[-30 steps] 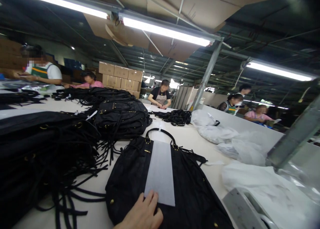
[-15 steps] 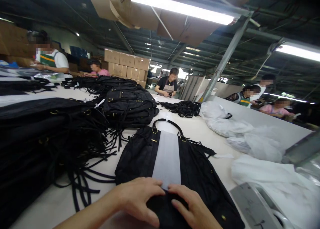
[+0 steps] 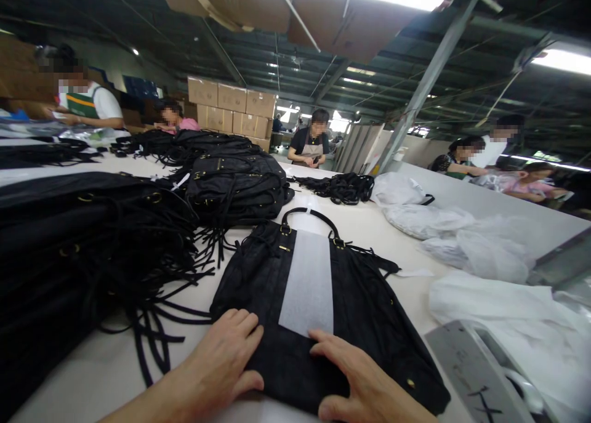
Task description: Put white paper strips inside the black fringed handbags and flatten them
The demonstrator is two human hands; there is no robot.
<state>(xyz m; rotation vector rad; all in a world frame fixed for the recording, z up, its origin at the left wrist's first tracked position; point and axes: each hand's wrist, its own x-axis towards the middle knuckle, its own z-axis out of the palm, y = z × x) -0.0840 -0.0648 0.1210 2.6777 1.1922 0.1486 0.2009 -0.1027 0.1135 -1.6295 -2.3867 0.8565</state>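
A black handbag [image 3: 369,306] lies flat on the white table in front of me, its looped handle [image 3: 308,211] pointing away. Down its middle runs a pale grey-white sheet [image 3: 308,281]. My left hand [image 3: 226,355] rests on the bag's lower left part, fingers and thumb apart, holding nothing. At the sheet's lower right corner, my right hand [image 3: 346,374] touches the edge with a fingertip. Its thumb is spread away, on the bag's near edge. Small gold-coloured fittings show near the handle and at the lower right.
Black bags with fringe-like straps [image 3: 106,244] are piled on the left, with more bags [image 3: 235,183] behind. Black straps [image 3: 339,188] lie farther back. White wrapping material [image 3: 503,312] and a grey tape-dispenser-like object [image 3: 484,367] are on the right. Several people work beyond the table.
My left hand has moved left, off the sheet's lower edge and onto the bag's lower left. My right hand stays by the sheet's corner, its thumb now lower. The view has tilted slightly.
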